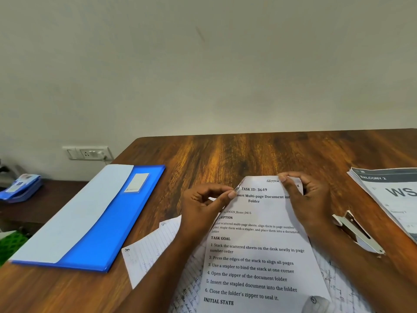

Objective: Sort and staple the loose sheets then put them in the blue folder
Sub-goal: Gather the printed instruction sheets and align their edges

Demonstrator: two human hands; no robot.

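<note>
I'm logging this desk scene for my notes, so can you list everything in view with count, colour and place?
printed sheet: one, white with black text, centre front, held up at its top edge
lined sheets: several, white with handwriting, lying under and beside the printed sheet
folder: one, blue with a pale front flap, left on the table
stapler: one, silver, right of the sheets
booklets: a stack, grey and white, far right edge
table: one, brown wood
wall socket: one, white, on the wall at left
blue packet: one, on a dark lower surface at far left
left hand: pinches the sheet's top left corner
right hand: grips the sheet's top right
</note>
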